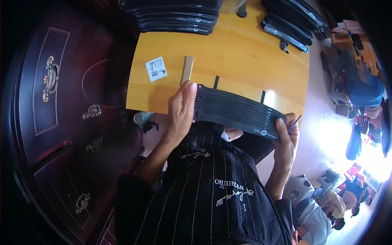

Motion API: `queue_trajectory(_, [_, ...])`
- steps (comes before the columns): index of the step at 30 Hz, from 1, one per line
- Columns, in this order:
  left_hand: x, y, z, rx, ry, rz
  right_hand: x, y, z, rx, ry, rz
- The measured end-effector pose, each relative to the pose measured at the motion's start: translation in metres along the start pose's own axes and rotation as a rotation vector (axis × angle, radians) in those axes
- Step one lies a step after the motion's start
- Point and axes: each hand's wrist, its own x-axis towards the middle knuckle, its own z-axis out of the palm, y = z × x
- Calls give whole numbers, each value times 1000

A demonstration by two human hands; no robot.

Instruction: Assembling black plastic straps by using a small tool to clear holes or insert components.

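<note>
A stack of several flat black pieces (237, 109), lined up edge to edge, is held between both hands just over the near edge of a yellow wooden table (237, 53). My left hand (181, 112) grips the stack's left end, thumb on top. My right hand (286, 141) holds the right end, and a thin dark strip sticks out past its fingers. Two narrow black tabs stand up behind the stack.
More piles of black pieces lie at the table's far left (175, 16) and far right (292, 24). A white square label (156, 68) and a cardboard strip (187, 69) lie on the tabletop. A dark wooden cabinet (61, 106) stands to the left. Other people sit at the right.
</note>
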Motion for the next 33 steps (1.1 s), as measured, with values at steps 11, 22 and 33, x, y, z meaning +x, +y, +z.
queue_trajectory(11, [8,-18,11,-338,87,19,-7,23,9,-183,97,1])
queue_trajectory(22, [2,-2,-7,-164,-192,-129,-5,16,15,-144,147,-26])
queue_trajectory(33, [3,31,6,-61,-236,64,0,22,-21,-511,-135,-84])
